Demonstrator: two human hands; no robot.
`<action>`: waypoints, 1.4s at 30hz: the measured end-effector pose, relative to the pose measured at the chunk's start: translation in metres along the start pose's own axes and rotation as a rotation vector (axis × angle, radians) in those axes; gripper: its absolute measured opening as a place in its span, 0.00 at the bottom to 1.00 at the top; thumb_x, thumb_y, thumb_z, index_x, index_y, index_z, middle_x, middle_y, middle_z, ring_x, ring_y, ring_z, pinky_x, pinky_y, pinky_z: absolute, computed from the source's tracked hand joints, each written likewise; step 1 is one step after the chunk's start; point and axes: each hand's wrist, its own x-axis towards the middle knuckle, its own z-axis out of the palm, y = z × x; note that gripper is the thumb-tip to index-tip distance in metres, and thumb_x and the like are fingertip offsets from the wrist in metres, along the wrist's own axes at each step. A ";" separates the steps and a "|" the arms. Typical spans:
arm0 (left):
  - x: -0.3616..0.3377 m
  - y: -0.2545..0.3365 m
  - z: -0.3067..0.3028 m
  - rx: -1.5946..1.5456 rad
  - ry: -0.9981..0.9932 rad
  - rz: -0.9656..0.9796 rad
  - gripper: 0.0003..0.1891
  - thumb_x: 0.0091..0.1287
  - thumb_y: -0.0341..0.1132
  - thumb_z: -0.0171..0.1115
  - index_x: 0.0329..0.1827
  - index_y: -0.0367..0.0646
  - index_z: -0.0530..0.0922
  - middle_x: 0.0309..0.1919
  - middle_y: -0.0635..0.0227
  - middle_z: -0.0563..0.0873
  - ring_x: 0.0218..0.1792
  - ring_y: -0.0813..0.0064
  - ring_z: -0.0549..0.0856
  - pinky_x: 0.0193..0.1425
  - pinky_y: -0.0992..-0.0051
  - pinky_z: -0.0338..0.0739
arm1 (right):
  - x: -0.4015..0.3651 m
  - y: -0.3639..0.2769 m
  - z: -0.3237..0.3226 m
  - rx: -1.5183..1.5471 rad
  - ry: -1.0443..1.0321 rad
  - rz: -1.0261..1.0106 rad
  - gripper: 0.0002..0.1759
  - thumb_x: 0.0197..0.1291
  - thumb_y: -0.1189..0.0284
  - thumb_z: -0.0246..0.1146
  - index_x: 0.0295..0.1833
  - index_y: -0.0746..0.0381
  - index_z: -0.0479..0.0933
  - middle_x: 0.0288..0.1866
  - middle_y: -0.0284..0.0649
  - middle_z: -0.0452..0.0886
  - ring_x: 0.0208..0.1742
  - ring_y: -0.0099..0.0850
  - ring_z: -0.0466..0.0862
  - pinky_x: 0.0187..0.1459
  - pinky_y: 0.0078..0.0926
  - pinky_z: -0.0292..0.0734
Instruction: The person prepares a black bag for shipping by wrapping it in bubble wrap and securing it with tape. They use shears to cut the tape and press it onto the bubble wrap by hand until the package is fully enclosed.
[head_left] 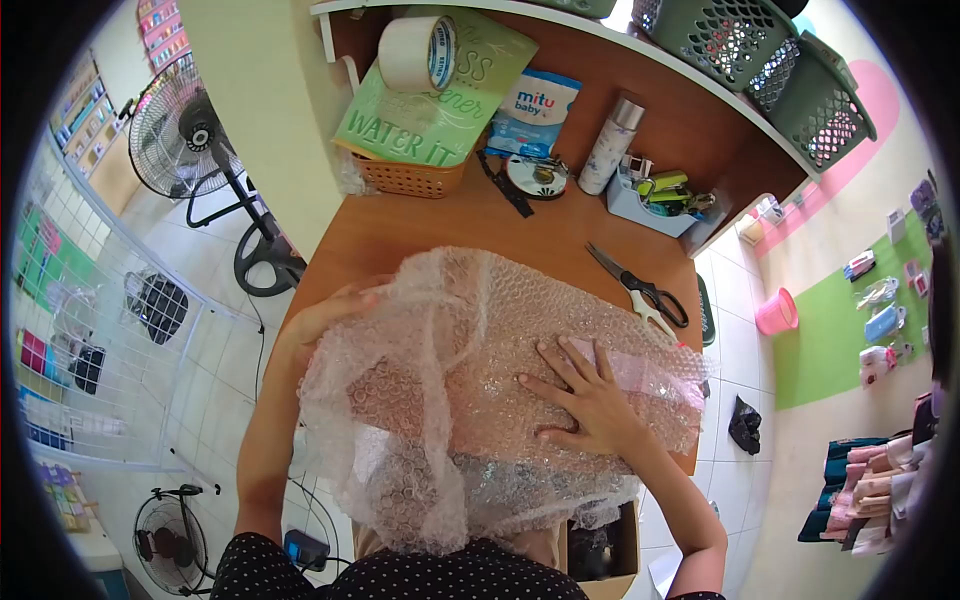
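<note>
Bubble wrap (450, 330) under flat right hand (590, 400)

A: Head view: where is it set?
B: It is worn on the person's head and faces forward and steeply down, close over the brown wooden desk (420, 232). The left hand (322, 325) and right hand (592, 402) lie within arm's reach.

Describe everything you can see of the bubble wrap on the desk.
The bubble wrap is a clear, crinkled plastic sheet, bunched into a mound over something pinkish on the wooden desk, its near edge spilling over the desk's front. The right hand presses flat on top; the left hand touches its left side, fingers partly covered.
</note>
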 end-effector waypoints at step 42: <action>-0.018 -0.074 0.066 1.725 0.073 0.309 0.49 0.52 0.69 0.58 0.75 0.55 0.57 0.76 0.56 0.49 0.75 0.42 0.44 0.71 0.37 0.35 | 0.014 0.169 -0.086 0.338 0.002 0.549 0.21 0.40 0.72 0.72 0.44 0.62 0.82 0.33 0.43 0.83 0.35 0.34 0.83 0.40 0.29 0.78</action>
